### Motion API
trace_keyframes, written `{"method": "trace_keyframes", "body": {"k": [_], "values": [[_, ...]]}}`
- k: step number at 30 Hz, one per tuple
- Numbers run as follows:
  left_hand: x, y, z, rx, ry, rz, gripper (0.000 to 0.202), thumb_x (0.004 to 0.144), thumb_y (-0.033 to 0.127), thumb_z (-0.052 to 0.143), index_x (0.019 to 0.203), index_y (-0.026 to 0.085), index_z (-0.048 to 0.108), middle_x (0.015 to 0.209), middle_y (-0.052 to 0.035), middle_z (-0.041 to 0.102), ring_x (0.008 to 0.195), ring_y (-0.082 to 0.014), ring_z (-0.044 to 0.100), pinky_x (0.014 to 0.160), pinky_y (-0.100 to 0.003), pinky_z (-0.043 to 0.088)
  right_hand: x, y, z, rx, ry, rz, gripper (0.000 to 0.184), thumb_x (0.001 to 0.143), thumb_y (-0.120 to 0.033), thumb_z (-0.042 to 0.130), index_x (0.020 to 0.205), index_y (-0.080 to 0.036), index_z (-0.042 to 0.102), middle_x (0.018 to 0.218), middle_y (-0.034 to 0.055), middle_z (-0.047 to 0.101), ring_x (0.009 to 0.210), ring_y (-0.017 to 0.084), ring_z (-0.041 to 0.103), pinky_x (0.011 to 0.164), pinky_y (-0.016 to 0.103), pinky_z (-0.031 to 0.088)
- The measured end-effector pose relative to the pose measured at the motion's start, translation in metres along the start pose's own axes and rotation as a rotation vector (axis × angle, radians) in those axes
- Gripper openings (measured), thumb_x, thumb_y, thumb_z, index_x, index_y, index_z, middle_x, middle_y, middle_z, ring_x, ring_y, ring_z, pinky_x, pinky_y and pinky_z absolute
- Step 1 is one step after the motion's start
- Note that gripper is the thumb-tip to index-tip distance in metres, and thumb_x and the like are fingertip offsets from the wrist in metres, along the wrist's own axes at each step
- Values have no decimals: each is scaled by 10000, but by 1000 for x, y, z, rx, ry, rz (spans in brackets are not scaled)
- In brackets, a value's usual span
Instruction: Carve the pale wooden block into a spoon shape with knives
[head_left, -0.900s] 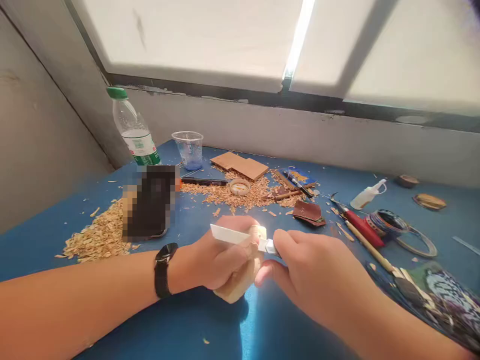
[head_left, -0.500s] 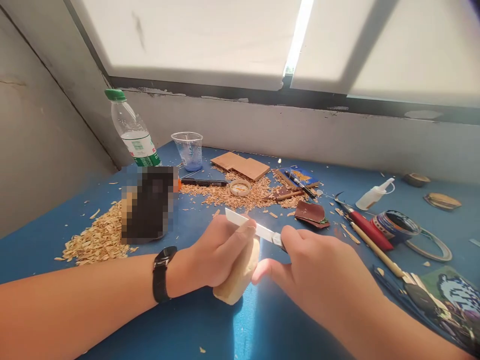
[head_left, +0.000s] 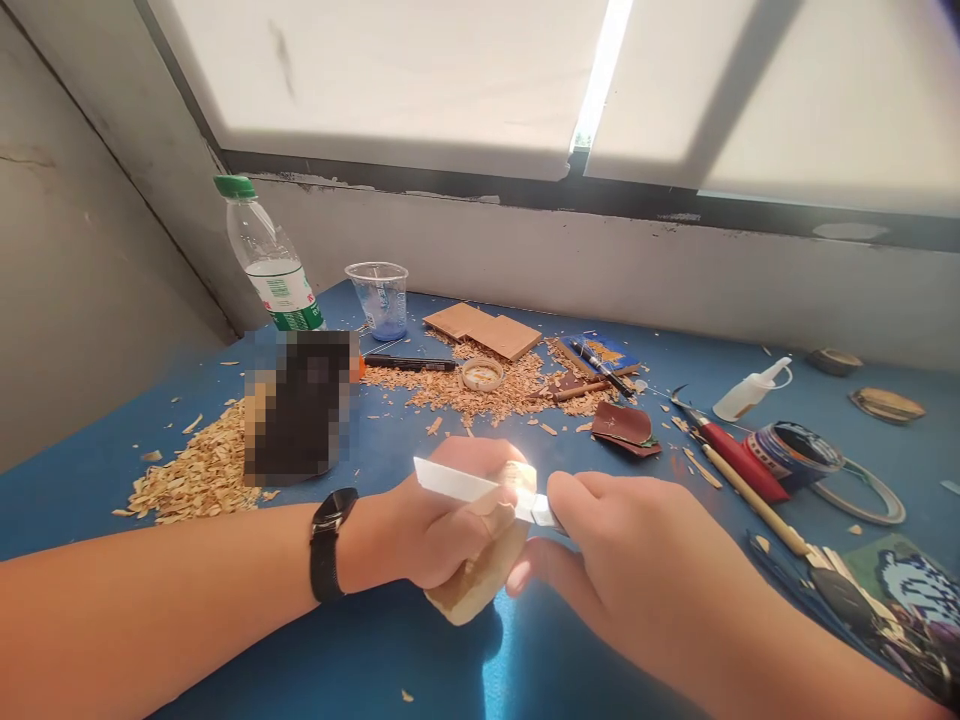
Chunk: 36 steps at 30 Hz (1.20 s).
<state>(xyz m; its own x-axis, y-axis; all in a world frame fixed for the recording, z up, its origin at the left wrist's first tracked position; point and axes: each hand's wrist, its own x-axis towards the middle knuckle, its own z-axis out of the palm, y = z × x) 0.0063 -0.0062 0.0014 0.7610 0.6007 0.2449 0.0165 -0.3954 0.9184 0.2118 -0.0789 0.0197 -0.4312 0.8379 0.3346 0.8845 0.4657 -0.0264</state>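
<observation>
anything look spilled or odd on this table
Yes: loose wood shavings are heaped at the left of the blue table and scattered before the brown board, like unswept waste. The dark object by the heap is oddly pixelated. The knife blade crosses close to the left hand.

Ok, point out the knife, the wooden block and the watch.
Knife (head_left: 462, 484): head view, on its blade.
Wooden block (head_left: 478, 582): head view, on its near part.
Watch (head_left: 325, 555): head view, on its strap.

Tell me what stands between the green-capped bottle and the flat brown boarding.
In the head view, a clear plastic cup stands between the green-capped bottle and the flat brown boarding.
</observation>
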Motion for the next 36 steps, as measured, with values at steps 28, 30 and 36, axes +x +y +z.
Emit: {"method": "trace_keyframes", "body": {"k": [28, 30, 36], "values": [[3, 2, 0, 134, 161, -134, 343, 1056, 379, 332, 767, 220, 426, 632, 37, 403, 584, -139, 388, 594, -309, 379, 1, -8, 3, -195, 100, 54, 384, 947, -474, 680, 705, -267, 466, 535, -42, 477, 397, 155, 408, 458, 307, 159], [2, 1, -2, 160, 77, -78, 331, 1054, 397, 337, 782, 223, 410, 656, 26, 426, 586, -143, 381, 593, -318, 372, 1, -5, -3, -83, 23, 6, 414, 979, -564, 618, 724, -267, 485, 566, -34, 513, 413, 166, 414, 458, 315, 149], [-1, -6, -5, 217, 19, 11, 286, 992, 424, 398, 787, 226, 424, 670, -4, 473, 605, -163, 388, 603, -337, 357, 3, 0, -8, -37, -44, -63, 373, 957, -553, 660, 769, -247, 560, 623, -20, 582, 464, 177, 454, 487, 321, 146]]}}
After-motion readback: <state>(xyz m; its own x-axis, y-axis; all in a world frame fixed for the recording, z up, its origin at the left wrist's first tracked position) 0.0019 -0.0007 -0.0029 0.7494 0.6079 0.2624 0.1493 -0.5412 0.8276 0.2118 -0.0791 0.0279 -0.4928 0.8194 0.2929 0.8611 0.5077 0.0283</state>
